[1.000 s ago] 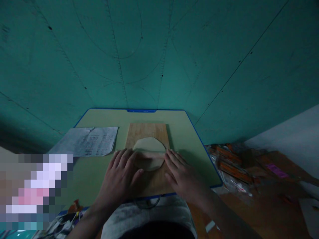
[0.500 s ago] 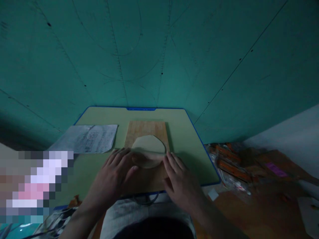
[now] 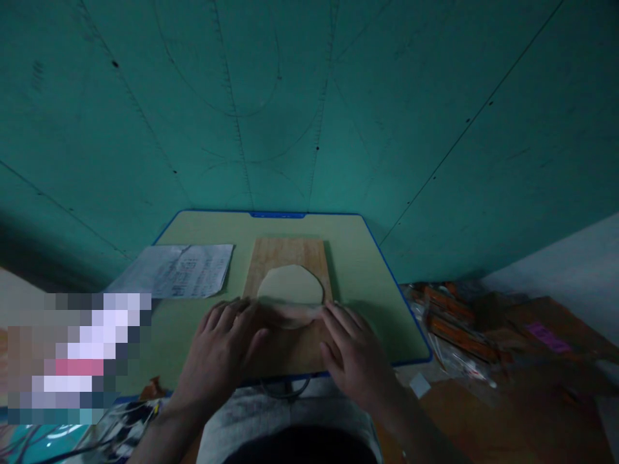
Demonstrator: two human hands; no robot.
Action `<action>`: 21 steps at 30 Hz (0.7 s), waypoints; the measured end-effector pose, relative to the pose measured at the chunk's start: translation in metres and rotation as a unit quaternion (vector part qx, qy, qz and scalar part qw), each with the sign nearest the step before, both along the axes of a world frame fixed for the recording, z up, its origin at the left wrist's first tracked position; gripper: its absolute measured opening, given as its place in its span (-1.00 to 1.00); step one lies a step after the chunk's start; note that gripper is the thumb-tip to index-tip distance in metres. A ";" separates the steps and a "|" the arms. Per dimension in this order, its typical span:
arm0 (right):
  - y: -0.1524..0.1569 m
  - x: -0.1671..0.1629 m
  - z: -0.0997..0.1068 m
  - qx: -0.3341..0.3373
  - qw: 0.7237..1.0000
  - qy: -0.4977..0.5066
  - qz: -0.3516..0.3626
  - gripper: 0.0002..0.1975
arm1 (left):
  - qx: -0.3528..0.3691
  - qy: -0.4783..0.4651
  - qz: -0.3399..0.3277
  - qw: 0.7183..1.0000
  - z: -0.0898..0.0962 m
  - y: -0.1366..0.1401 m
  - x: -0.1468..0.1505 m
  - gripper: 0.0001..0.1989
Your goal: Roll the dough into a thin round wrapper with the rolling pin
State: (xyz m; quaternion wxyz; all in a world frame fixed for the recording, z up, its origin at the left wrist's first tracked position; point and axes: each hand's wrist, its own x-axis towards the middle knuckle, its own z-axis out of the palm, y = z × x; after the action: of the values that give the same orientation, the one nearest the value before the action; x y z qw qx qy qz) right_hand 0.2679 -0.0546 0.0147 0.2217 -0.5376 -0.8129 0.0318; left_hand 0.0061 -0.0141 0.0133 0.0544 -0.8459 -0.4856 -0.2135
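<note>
A pale, flattened round of dough [image 3: 290, 283] lies on a wooden cutting board [image 3: 290, 248]. Across its near part runs a light rolling pin [image 3: 296, 312], dim and slightly blurred. My left hand [image 3: 225, 341] covers the pin's left end, palm down, with its fingers over the top and the thumb toward the middle. At the right end, my right hand [image 3: 355, 348] rests on the pin in the same way, fingers pointing forward. The pin's ends are hidden under my hands.
The board sits on a pale green table [image 3: 382, 309] with a blue edge. Printed paper sheets [image 3: 188, 270] lie at its left. A green wall [image 3: 290, 129] rises behind. Plastic-wrapped items [image 3: 454, 322] and a cardboard box [image 3: 546, 328] are on the right; cables [image 3: 126, 425] are low on the left.
Both hands have drawn the rolling pin toward me, from about the middle of the dough to its near part. The view has shifted slightly.
</note>
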 end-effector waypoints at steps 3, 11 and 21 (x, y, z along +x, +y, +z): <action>0.013 -0.002 0.002 -0.020 1.000 -0.006 -0.008 -0.53 | 0.006 0.005 0.009 1.000 -0.001 0.003 0.000 -0.64; 0.005 -0.009 -0.009 0.039 0.997 0.063 -0.029 -0.64 | 0.066 -0.016 0.005 0.998 -0.017 -0.021 -0.005 -0.72; -0.020 -0.011 -0.024 0.063 0.996 0.032 -0.045 -0.58 | 0.059 0.017 -0.001 0.998 -0.027 -0.037 0.000 -0.67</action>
State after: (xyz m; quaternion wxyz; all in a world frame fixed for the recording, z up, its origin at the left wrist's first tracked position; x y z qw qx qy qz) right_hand 0.2567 -0.0747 -0.0094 0.2820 -0.5571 -0.7810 -0.0127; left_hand 0.0058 -0.0510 -0.0135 0.1127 -0.8453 -0.4701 -0.2274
